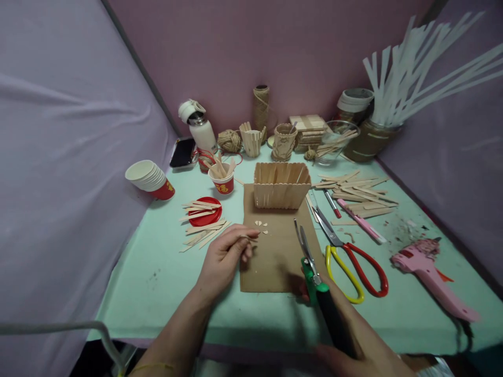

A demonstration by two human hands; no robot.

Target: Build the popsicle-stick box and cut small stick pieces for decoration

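Note:
Between the thumb and fingers of my left hand (222, 256) is a short wooden craft stick (252, 239), pinched above the left edge of a brown cardboard sheet (271, 269). My right hand (353, 327) is wrapped round the green and black handles of a pair of shears (316, 285). Their blades point forward over the cardboard, slightly parted, with nothing between them. Several small cut wood tips (258, 223) lie on the sheet just beyond my left fingers. At its far end stands a box made of craft sticks (281, 196).
Red-and-yellow-handled scissors (338, 243), a pink knife (361, 222) and a pink glue gun (428, 277) lie to the right, near loose sticks (361, 193). On the left are sticks on a red lid (205, 211), a stick-filled cup (222, 183) and stacked cups (151, 180). A bottle (202, 133) stands behind.

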